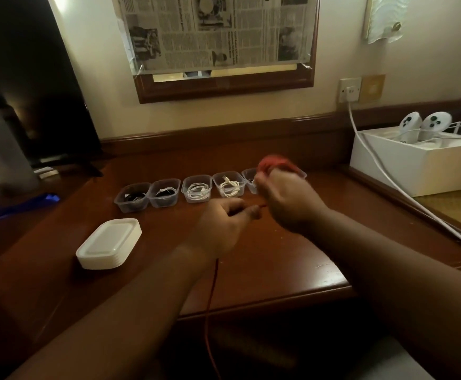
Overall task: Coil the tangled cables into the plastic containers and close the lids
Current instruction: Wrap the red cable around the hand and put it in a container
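R hand [286,198] grip closed on a red coil bundle [271,163], held above the far-right tub [251,181] of the container row. L hand [223,223] pinches the red cable [212,292]; its tail runs off the desk [265,270] edge near L wrist. Risk: tail could snag on that edge, or coil springs loose once released. 4 tubs left of that one hold cables, no lids on. Lid stack [108,244] sits left of L hand. Brown wood desk, dim room, white box [415,165] right of the row.

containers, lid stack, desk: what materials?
Containers: clear thin plastic, probably; the cables show through the walls. Lid stack: opaque white plastic, matte, with moulded rims. Desk: dark reddish wood or veneer, glossy, reflecting light.
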Demonstrator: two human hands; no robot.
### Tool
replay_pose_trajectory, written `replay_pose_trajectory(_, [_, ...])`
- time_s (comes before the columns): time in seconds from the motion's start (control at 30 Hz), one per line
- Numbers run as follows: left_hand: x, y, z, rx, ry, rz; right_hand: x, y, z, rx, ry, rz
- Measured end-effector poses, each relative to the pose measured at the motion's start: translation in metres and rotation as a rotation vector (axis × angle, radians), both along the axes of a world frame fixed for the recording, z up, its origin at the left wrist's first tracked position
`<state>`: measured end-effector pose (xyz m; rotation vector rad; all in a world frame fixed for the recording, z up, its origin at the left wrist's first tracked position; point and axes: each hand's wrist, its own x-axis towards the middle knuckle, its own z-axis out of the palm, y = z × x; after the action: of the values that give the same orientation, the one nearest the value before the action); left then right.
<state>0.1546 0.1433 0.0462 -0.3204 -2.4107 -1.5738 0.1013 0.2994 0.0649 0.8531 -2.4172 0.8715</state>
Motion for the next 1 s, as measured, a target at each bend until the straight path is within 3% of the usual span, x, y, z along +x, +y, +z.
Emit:
replay_pose_trajectory(0.03, [-0.004, -0.005, 0.003, -0.014, 0.027, 0.025, 0.003, 0.0, -0.009, 0.151, -0.029, -0.018])
replay_pose_trajectory(0.1, [-0.009, -0.013, 0.006, 0.016, 0.025, 0.05, 0.012, -0.004, -0.021, 0.095, -0.233, 0.039])
replay_pose_trajectory(0.2, [-0.013, -0.018, 0.001, 0.232, -0.106, 0.001, 0.021, -0.01, -0.022, -0.417, -0.751, 0.268])
replay_pose_trajectory(0.3, [-0.015, -0.01, -0.014, 0.452, -0.197, 0.023, 0.028, -0.009, -0.008, -0.945, -1.106, 0.558])
replay_pose_trajectory(0.37, [-0.01, 0.001, -0.025, 0.459, -0.22, -0.003, 0.028, -0.01, 0.002, -1.256, -1.152, 0.703])
replay_pose_trajectory(0.43, [-0.001, 0.009, -0.031, 0.379, -0.227, -0.073, 0.022, -0.011, 0.008, -1.392, -1.011, 0.698])
replay_pose_trajectory(0.5, [0.004, 0.01, -0.03, 0.165, -0.196, -0.092, 0.011, -0.008, 0.007, -1.211, -0.724, 0.512])
replay_pose_trajectory(0.53, [0.004, 0.008, -0.028, 0.052, -0.154, -0.083, 0.008, -0.005, 0.003, -0.972, -0.514, 0.352])
replay_pose_trajectory(0.6, [0.0, 0.003, -0.017, -0.096, -0.044, -0.04, 0.007, -0.001, -0.005, -0.303, -0.119, 0.03])
replay_pose_trajectory(0.67, [-0.007, -0.009, -0.004, -0.104, 0.026, 0.021, 0.009, 0.0, -0.013, 0.089, -0.083, -0.046])
replay_pose_trajectory(0.7, [-0.011, -0.015, 0.0, -0.071, 0.039, 0.036, 0.012, -0.002, -0.015, 0.105, -0.225, -0.002])
replay_pose_trajectory(0.77, [-0.013, -0.022, 0.005, 0.089, 0.004, 0.009, 0.019, -0.005, -0.012, -0.185, -0.749, 0.257])
replay_pose_trajectory(0.83, [-0.013, -0.021, 0.004, 0.353, -0.082, -0.048, 0.02, -0.004, -0.006, -0.618, -1.108, 0.583])
replay_pose_trajectory(0.9, [-0.011, -0.012, -0.001, 0.549, -0.14, -0.069, 0.02, -0.003, 0.004, -0.995, -1.215, 0.844])
replay_pose_trajectory(1.0, [-0.002, 0.0, -0.01, 0.475, -0.151, -0.054, 0.02, -0.003, 0.019, -1.415, -1.132, 1.035])
